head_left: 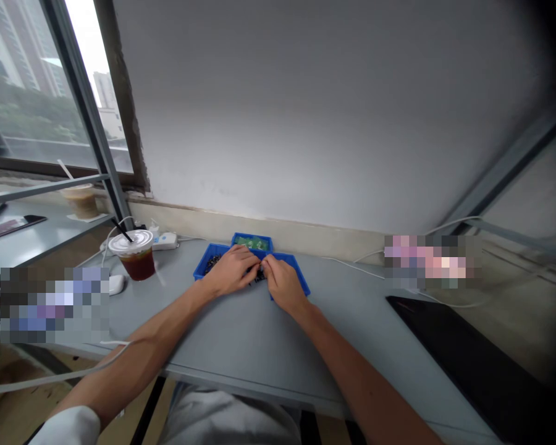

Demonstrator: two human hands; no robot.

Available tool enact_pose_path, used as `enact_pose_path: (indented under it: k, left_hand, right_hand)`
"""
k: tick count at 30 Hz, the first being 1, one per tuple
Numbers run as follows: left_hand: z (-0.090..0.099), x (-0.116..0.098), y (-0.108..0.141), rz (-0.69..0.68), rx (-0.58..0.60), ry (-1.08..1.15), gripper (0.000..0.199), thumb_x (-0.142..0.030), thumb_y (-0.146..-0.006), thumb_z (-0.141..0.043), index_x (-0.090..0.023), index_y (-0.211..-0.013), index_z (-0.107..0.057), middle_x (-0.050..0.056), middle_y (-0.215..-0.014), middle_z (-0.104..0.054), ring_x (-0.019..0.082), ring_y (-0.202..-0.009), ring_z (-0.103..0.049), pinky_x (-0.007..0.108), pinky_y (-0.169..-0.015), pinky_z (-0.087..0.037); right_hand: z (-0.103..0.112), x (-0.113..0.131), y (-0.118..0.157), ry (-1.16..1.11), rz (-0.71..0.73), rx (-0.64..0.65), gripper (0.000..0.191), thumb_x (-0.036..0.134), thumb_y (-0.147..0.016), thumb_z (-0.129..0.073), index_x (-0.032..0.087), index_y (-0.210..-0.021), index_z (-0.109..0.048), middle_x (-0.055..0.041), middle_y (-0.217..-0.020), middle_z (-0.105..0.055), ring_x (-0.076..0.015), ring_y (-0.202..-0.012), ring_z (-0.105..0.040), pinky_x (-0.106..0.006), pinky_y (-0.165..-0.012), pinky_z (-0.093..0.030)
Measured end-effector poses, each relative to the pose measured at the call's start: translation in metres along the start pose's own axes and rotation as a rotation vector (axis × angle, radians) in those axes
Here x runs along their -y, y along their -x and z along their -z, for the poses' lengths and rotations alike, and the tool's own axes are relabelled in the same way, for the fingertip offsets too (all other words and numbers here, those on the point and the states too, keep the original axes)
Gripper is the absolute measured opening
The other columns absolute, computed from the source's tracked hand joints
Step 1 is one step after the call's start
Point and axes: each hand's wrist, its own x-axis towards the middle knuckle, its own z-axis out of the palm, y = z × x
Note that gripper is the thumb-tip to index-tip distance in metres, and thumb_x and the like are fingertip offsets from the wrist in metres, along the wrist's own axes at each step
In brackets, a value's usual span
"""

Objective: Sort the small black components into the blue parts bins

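Observation:
My left hand point(230, 271) and my right hand point(283, 282) meet over the blue trays, fingertips close together. Both have their fingers closed in a pinch; what lies between them is too small and hidden to name. Under my left hand is a blue tray point(199, 269) holding small black pieces. A second blue tray point(302, 279) sits partly behind my right hand, its contents mostly covered. Behind them, against the wall side, a smaller blue tray point(233, 238) contains green pieces point(254, 243) resembling circuit boards. Small dark pieces point(258, 275) show between my hands.
A lidded cup of dark drink point(138, 264) with a black straw stands left, near a white power strip point(165, 240) and a white earbud-like case point(117, 284). A black flat panel point(463, 358) lies right. Cables point(352, 266) run along the wall; a white cable point(74, 374) crosses my left forearm.

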Motion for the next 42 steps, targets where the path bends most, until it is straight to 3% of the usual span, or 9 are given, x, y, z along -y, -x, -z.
enact_pose_path:
  k: [8, 16, 21, 42]
  left_hand:
    - [0.002, -0.004, -0.002, -0.024, -0.005, -0.027, 0.026, -0.022, -0.099, -0.038, -0.017, -0.085, -0.06, 0.006, -0.082, -0.064, 0.019, -0.083, -0.057, 0.036, -0.091, -0.042]
    - [0.0, 0.003, -0.001, 0.039, -0.015, -0.027, 0.026, -0.025, -0.101, -0.039, -0.017, -0.086, -0.06, 0.005, -0.082, -0.065, 0.019, -0.084, -0.058, 0.036, -0.089, -0.042]
    - [0.0, 0.003, 0.0, 0.037, 0.0, -0.007, 0.026, -0.025, -0.1, -0.039, -0.017, -0.089, -0.061, 0.005, -0.084, -0.066, 0.019, -0.085, -0.058, 0.036, -0.089, -0.042]
    - [0.0, -0.001, -0.002, 0.01, 0.002, 0.003, 0.026, -0.023, -0.099, -0.039, -0.017, -0.087, -0.062, 0.006, -0.083, -0.065, 0.02, -0.085, -0.057, 0.037, -0.091, -0.043]
  right_hand:
    - [-0.004, -0.004, -0.001, 0.094, -0.019, -0.025, 0.039, 0.033, -0.105, -0.031, 0.021, -0.073, -0.051, -0.0031, -0.063, -0.059, -0.0176, -0.057, -0.051, -0.031, -0.06, -0.029]
    - [0.005, 0.004, -0.002, -0.057, 0.02, -0.049, 0.023, 0.026, -0.104, -0.037, 0.02, -0.105, -0.059, -0.008, -0.095, -0.071, -0.0214, -0.085, -0.064, -0.031, -0.077, -0.043]
    - [0.006, 0.003, -0.003, -0.067, 0.038, -0.031, 0.021, 0.023, -0.103, -0.038, 0.02, -0.099, -0.058, -0.0085, -0.095, -0.069, -0.0222, -0.089, -0.063, -0.033, -0.081, -0.044]
    - [-0.002, -0.001, 0.0, 0.001, 0.011, -0.019, 0.029, 0.025, -0.104, -0.031, 0.023, -0.079, -0.047, -0.0044, -0.073, -0.062, -0.0186, -0.067, -0.056, -0.029, -0.065, -0.035]
